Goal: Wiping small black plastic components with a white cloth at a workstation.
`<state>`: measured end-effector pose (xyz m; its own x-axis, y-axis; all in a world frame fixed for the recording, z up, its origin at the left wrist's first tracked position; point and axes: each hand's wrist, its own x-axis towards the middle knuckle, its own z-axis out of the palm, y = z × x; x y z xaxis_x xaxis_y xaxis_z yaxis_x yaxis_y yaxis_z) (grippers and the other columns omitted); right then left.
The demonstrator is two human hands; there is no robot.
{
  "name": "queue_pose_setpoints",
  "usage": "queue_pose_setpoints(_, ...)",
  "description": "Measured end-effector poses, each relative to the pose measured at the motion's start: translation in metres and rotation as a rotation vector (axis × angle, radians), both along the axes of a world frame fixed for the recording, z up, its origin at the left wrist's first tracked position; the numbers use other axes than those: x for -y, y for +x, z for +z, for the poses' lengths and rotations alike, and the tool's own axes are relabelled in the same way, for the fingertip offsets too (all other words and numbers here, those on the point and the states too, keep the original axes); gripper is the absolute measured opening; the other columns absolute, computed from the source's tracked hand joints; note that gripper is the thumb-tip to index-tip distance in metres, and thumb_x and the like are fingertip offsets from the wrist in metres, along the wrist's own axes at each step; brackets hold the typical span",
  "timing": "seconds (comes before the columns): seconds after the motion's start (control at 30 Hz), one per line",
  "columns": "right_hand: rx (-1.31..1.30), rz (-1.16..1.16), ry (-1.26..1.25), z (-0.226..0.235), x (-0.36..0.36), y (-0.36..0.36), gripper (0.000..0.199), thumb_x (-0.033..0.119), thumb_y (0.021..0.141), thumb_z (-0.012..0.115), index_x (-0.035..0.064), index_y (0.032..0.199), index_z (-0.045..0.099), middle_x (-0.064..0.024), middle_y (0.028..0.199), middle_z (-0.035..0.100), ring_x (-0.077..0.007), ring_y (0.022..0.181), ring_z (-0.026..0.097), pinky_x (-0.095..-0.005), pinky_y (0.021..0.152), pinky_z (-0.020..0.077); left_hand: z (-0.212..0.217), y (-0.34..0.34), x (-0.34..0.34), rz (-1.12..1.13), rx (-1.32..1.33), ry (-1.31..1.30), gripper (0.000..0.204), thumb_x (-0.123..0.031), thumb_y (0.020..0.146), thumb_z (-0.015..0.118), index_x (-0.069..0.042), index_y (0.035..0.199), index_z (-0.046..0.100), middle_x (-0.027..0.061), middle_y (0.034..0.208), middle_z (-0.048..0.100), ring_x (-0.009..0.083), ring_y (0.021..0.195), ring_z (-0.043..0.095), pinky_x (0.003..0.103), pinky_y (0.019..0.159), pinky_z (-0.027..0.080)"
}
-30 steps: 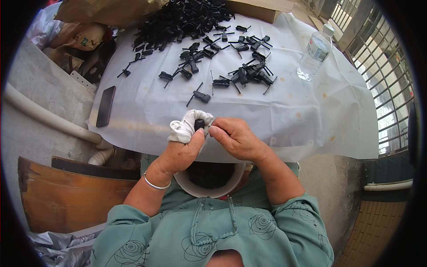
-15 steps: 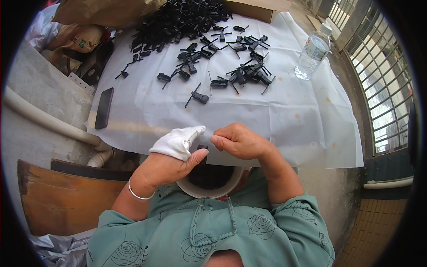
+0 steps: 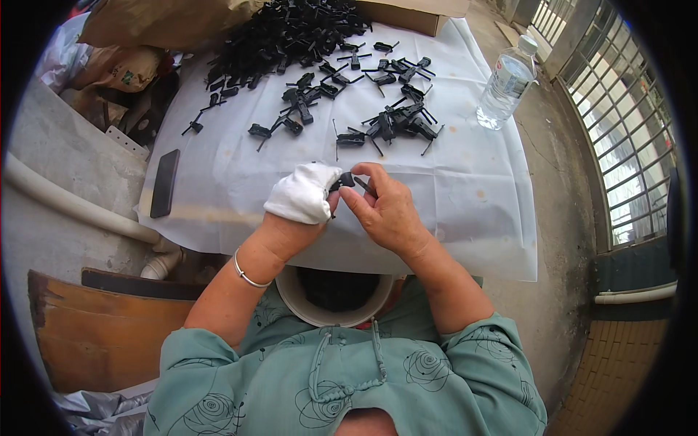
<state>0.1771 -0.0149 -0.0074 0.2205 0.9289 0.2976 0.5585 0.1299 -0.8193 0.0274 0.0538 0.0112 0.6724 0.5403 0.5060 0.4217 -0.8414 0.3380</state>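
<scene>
In front of me, above the near part of the covered table, my left hand (image 3: 299, 192), in a white glove with the thumb bare, grips a small black plastic part (image 3: 346, 179). My right hand (image 3: 385, 211) meets it from the other side, thumb and forefinger closed about a thin dark strip (image 3: 365, 186) at the part's right. The fingers partly hide how part and strip join. Beyond my hands lie loose black parts (image 3: 389, 125) of the same kind, with thin arms sticking out. Below, between my knees, stands a pale bucket (image 3: 286, 291) with a dark inside.
A large heap of black parts (image 3: 291, 36) covers the table's far side, by a cardboard box (image 3: 407, 16) and brown paper (image 3: 160, 22). A water bottle (image 3: 507, 83) stands at the right. A phone (image 3: 165, 183) lies near the left edge of the white sheet (image 3: 443, 196).
The nearest loose black part is gone from the sheet, and a black part is now between my hands. Both hands moved up from over the bucket. A dark piece beneath my left hand has gone.
</scene>
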Motion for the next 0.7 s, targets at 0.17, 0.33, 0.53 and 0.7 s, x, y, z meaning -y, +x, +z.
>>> queue_pose_setpoints(0.17,-0.273,0.155,0.106,0.008,0.006,0.008,0.017,0.008,0.084,0.059,0.0018,0.098,0.055,0.0007,0.066,0.05,-0.0063,0.055,0.043,-0.0212,0.051,0.0362,-0.001,-0.01,0.02,-0.039,0.595,-0.183,0.023,-0.011,0.084,0.06,0.0,0.103,0.055,0.0122,0.089,0.061,0.021,0.077,0.06,0.031,0.067,0.05)
queue_pose_setpoints(0.33,-0.388,0.424,0.034,0.008,0.013,0.008,0.017,0.006,0.085,0.055,0.0015,0.101,0.055,0.0024,0.067,0.049,-0.0044,0.058,0.042,-0.0193,0.053,0.0353,0.005,-0.027,0.013,-0.094,0.685,-1.463,0.023,-0.012,0.089,0.056,0.001,0.108,0.052,0.0059,0.093,0.06,0.0097,0.08,0.057,0.024,0.065,0.049)
queue_pose_setpoints(0.53,-0.171,0.314,0.147,0.016,0.015,-0.002,0.026,0.005,0.079,0.061,0.0018,0.103,0.055,-0.0001,0.066,0.048,-0.0067,0.054,0.041,-0.0226,0.05,0.0347,0.003,-0.025,0.02,-0.275,0.664,-1.55,0.021,-0.01,0.089,0.055,-0.003,0.109,0.052,0.0014,0.09,0.058,0.0068,0.077,0.055,0.02,0.06,0.046)
queue_pose_setpoints(0.7,-0.013,0.208,0.419,0.002,0.017,-0.017,0.017,0.004,0.074,0.066,0.0033,0.087,0.055,0.0009,0.061,0.046,-0.0078,0.049,0.037,-0.0239,0.045,0.032,-0.006,-0.017,0.033,-0.096,0.594,-1.208,0.022,-0.01,0.091,0.052,-0.002,0.111,0.049,0.0001,0.088,0.056,0.0059,0.075,0.052,0.02,0.062,0.045)
